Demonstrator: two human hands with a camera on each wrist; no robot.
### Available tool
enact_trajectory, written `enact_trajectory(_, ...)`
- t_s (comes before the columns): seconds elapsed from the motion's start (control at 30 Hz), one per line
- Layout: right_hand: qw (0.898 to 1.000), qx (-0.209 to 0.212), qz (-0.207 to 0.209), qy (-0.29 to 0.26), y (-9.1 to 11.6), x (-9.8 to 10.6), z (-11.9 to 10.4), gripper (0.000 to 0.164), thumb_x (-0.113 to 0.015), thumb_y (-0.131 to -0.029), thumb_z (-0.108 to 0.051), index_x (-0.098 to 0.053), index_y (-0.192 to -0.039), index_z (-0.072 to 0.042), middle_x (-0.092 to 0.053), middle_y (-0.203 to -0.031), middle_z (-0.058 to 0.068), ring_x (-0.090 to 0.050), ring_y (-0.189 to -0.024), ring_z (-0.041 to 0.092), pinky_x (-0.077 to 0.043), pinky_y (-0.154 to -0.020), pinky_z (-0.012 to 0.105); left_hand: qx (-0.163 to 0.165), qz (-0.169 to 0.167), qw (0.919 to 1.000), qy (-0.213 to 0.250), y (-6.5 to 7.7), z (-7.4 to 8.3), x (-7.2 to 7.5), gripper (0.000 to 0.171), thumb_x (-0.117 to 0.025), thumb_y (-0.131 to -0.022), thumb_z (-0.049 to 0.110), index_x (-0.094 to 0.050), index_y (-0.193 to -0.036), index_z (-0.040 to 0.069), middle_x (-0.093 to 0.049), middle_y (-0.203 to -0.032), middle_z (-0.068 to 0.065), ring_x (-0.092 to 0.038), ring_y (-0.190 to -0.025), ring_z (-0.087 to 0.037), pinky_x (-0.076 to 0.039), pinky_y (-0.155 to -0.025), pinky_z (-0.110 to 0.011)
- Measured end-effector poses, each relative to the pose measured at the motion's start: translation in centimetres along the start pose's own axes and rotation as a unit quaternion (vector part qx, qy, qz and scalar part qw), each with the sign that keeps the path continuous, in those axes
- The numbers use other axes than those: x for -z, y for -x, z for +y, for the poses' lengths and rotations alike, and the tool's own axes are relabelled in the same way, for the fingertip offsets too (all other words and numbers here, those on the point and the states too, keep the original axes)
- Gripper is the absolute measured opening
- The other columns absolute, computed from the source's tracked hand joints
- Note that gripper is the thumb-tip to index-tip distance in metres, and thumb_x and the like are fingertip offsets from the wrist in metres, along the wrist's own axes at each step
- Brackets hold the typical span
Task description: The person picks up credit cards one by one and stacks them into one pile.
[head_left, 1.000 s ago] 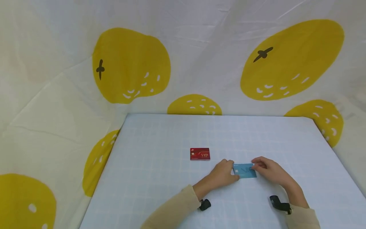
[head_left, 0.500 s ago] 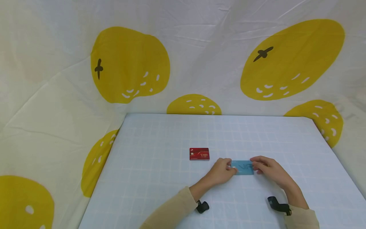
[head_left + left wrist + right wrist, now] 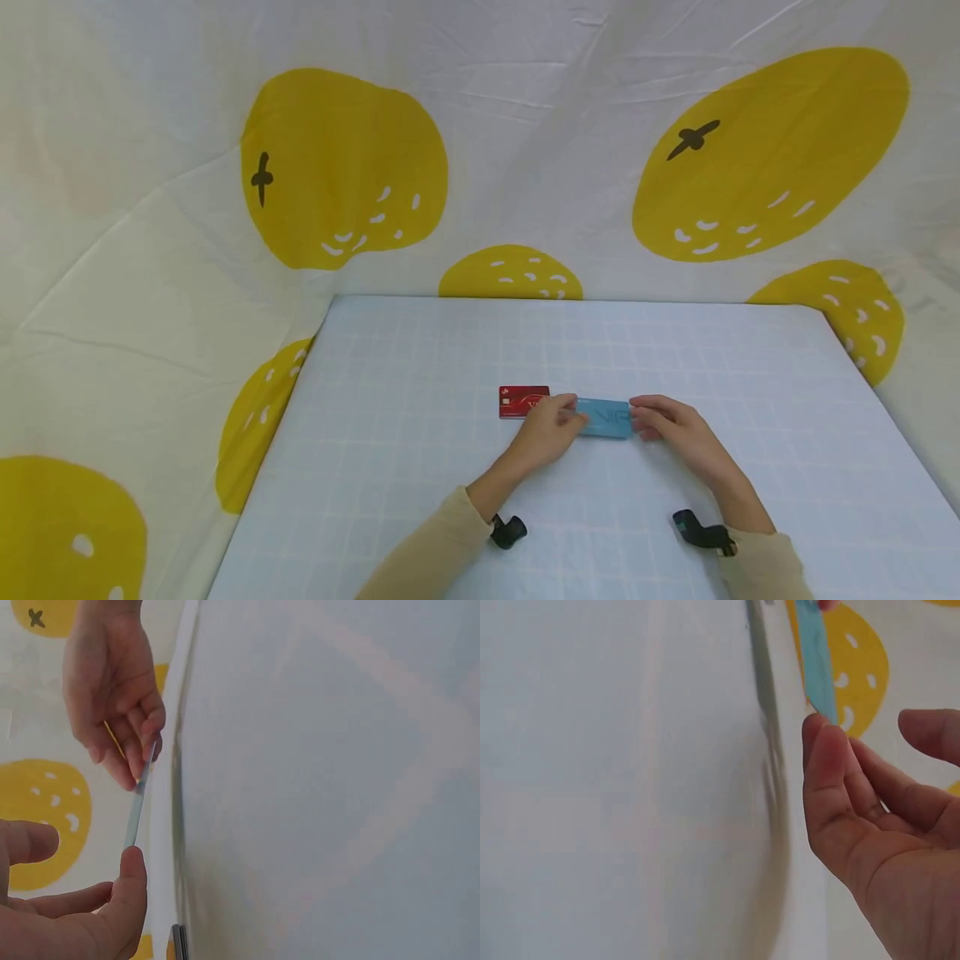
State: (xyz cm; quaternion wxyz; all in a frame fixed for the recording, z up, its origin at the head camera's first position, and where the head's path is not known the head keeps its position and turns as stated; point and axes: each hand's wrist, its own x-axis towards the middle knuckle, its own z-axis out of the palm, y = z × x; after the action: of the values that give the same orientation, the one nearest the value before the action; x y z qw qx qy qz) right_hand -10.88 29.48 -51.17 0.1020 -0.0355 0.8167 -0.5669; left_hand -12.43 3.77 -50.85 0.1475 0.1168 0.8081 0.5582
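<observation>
A light blue card [image 3: 603, 418] marked VIP is raised a little off the table, long side across. My left hand [image 3: 543, 433] pinches its left end between thumb and fingers. At the card's right end, my right hand [image 3: 681, 435] pinches it with thumb and fingertips. In the left wrist view the card [image 3: 136, 814] appears edge-on between both hands. The right wrist view shows the blue card [image 3: 817, 664] above my right fingertips [image 3: 829, 750]. A red VIP card [image 3: 516, 402] lies flat on the table, its right part partly covered by my left hand.
The table [image 3: 405, 467] has a white cloth with a faint grid. Behind it and at the sides hangs a pale curtain [image 3: 540, 150] printed with yellow fruit. Black wrist devices [image 3: 701, 529] sit at both cuffs.
Both hands have carried the blue card left and slightly away from me, lifting it off the table, to beside the red card. The red card has stayed in place.
</observation>
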Motion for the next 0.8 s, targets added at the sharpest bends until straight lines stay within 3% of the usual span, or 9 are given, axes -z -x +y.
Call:
enact_trajectory(0.4,0.999,0.02,-0.017,-0.037,-3.0,-3.5,-2.5,0.047,-0.056,-0.104,-0.03,-0.053,-0.136,0.004,-0.06,-0.129,0.023,-0.066,-0.107,0.028,-0.055,-0.086,0.028,-0.012,0.043,0.999,-0.008,0.4,-0.8,4.8,0.049,-0.058,-0.102,0.032,-0.056,-0.14,0.001,-0.063,-0.127,-0.006,-0.063,-0.112,-0.015,-0.053,-0.089,-0.031)
enact_trajectory(0.63,0.997,0.008,-0.028,-0.071,-4.5,-5.5,-3.3,0.047,-0.057,-0.103,-0.031,-0.054,-0.137,0.002,-0.059,-0.132,0.022,-0.064,-0.112,0.031,-0.054,-0.087,0.028,-0.016,0.07,0.9973,-0.017,0.7,-1.1,7.3,0.048,-0.056,-0.102,0.029,-0.055,-0.139,-0.002,-0.065,-0.123,-0.009,-0.067,-0.102,-0.015,-0.055,-0.084,-0.033)
enact_trajectory(0.8,0.996,0.0,-0.034,-0.083,-5.1,-6.7,-4.0,0.047,-0.058,-0.103,-0.033,-0.055,-0.136,0.001,-0.059,-0.132,0.021,-0.063,-0.112,0.029,-0.054,-0.087,0.028,-0.011,0.083,0.996,-0.03,1.1,-1.6,8.5,0.046,-0.056,-0.103,0.03,-0.056,-0.138,0.001,-0.066,-0.125,-0.008,-0.066,-0.109,-0.018,-0.055,-0.088,-0.036)
